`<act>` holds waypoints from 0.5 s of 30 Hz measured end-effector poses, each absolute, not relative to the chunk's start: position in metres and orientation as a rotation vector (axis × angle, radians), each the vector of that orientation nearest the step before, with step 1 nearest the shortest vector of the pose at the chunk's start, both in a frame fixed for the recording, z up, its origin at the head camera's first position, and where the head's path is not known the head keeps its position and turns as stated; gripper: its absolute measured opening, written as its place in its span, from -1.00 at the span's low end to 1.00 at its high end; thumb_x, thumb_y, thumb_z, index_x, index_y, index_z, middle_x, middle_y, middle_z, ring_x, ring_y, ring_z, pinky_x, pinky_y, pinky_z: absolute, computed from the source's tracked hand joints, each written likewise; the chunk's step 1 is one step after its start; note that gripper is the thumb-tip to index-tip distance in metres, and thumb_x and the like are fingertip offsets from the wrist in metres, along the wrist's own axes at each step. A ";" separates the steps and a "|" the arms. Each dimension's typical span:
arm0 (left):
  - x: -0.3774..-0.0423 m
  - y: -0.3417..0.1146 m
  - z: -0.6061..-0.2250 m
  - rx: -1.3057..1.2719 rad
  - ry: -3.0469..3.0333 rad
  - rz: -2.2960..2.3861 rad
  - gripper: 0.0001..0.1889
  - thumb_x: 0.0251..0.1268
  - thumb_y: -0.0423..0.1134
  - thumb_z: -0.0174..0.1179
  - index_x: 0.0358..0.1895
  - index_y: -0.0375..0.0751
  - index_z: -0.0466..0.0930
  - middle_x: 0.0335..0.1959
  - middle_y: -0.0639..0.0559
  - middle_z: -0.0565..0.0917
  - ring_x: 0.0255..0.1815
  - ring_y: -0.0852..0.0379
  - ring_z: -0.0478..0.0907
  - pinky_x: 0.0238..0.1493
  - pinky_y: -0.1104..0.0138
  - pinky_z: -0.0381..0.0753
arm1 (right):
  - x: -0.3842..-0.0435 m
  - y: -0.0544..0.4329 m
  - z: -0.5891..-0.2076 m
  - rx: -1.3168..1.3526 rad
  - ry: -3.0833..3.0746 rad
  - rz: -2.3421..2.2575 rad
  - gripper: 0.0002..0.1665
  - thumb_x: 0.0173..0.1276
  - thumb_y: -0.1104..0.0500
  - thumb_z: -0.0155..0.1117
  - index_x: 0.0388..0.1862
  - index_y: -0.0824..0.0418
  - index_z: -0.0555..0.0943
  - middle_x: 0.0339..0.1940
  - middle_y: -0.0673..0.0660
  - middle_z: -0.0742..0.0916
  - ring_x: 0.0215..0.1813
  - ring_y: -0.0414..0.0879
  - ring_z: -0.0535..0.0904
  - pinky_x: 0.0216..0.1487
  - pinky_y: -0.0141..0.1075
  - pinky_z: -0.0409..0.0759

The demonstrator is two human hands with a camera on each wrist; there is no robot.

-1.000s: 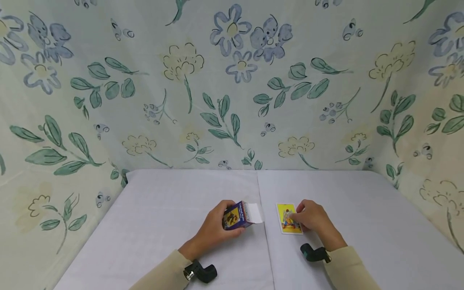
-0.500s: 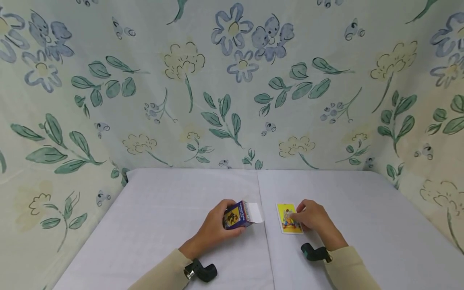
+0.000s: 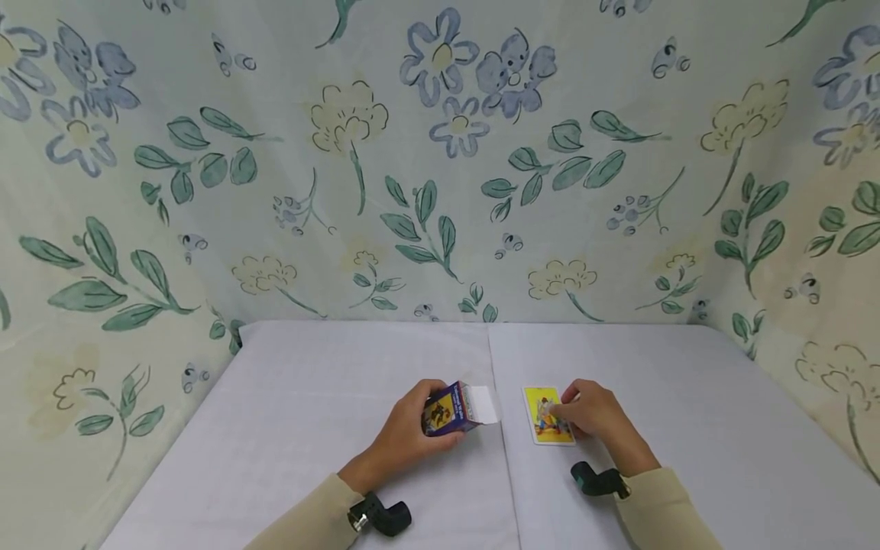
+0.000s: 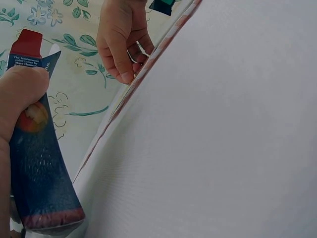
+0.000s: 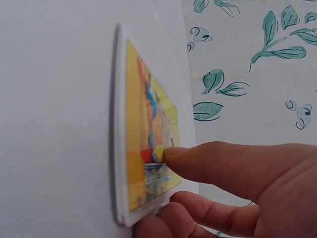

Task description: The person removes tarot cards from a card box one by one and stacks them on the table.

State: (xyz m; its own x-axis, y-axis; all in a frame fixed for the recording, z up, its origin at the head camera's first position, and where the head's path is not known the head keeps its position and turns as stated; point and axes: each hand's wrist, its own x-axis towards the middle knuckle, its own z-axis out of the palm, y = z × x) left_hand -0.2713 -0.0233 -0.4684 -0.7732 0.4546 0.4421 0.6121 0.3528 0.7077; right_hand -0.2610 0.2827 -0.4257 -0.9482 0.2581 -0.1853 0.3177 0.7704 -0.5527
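Note:
My left hand (image 3: 402, 443) grips a dark blue card box (image 3: 442, 413), thumb along its near side and fingers over the far side. The box is tilted, its white end flap (image 3: 484, 405) folded out toward the right. In the left wrist view the thumb presses the blue side of the box (image 4: 47, 173), beside a red flap. To the right, my right hand (image 3: 601, 418) pinches a thin stack of yellow picture cards (image 3: 541, 431) by its right edge. The right wrist view shows the thumb on the top card's face (image 5: 136, 148) and curled fingertips at its edge.
A white cloth (image 3: 344, 367) with a crease down its middle covers the table. Behind and at both sides hangs a floral curtain (image 3: 440, 191). Black wrist cameras sit on the left wrist (image 3: 381, 516) and right wrist (image 3: 596, 481), close over the cloth.

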 end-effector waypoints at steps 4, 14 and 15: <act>-0.272 -0.023 -0.469 -0.989 -2.440 -1.373 -0.28 0.04 0.14 0.39 0.23 -0.01 0.30 0.04 0.16 0.51 -0.07 0.24 0.47 -0.07 0.37 0.55 | -0.261 0.283 -0.426 0.471 2.861 -0.926 -0.60 0.18 0.13 0.41 -0.20 0.36 0.46 -0.39 0.23 0.57 -0.48 -0.03 0.50 -0.52 -0.37 0.50; -0.272 -0.023 -0.468 -0.972 -2.446 -1.371 -0.28 0.04 0.19 0.37 0.22 0.00 0.31 0.04 0.19 0.51 -0.06 0.25 0.46 -0.04 0.37 0.55 | -0.262 0.283 -0.424 0.471 2.853 -0.939 -0.58 0.18 0.11 0.40 -0.18 0.37 0.46 -0.39 0.24 0.57 -0.47 -0.02 0.50 -0.52 -0.36 0.50; -0.272 -0.023 -0.468 -0.968 -2.446 -1.373 -0.27 0.03 0.20 0.37 0.22 0.01 0.31 0.04 0.20 0.51 -0.06 0.25 0.46 -0.04 0.37 0.55 | -0.261 0.283 -0.424 0.469 2.852 -0.940 -0.57 0.18 0.11 0.40 -0.18 0.37 0.46 -0.40 0.23 0.57 -0.48 -0.02 0.50 -0.52 -0.36 0.50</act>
